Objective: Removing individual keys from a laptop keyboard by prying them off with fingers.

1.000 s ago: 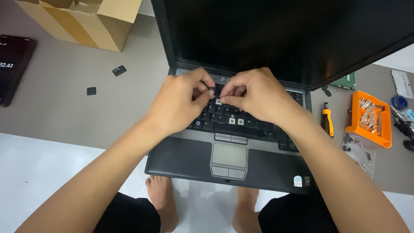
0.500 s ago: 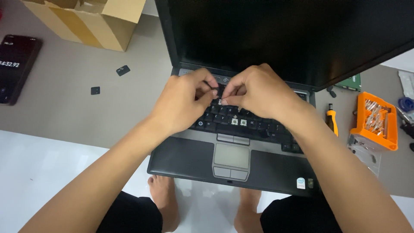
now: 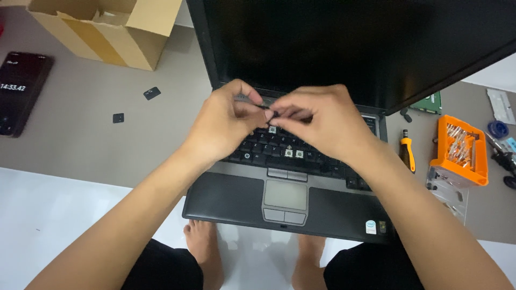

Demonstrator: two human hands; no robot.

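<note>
Your left hand and your right hand meet just above the upper rows of the keyboard of an open dark grey laptop. The fingers of both hands are drawn together, pinching a small dark keycap between the thumb and fingertips of each hand; it sits right where the two hands touch, raised a little off the keys and just in front of the black screen. Most of it is hidden by your fingertips, so its exact shape cannot be told. Below your hands, several spots on the keyboard show pale square sockets where keys are off. The touchpad lies bare nearer to you.

On the grey surface to your left lie two loose black keycaps, well apart from the laptop, with a dark phone at the far left edge and an open cardboard box behind them. To your right, just beside the laptop, lies a screwdriver with an orange and black handle, then an orange tray of screwdriver bits with a clear lid in front of it, and a green circuit board peeking out behind the screen. Your bare feet show under the laptop's front edge.
</note>
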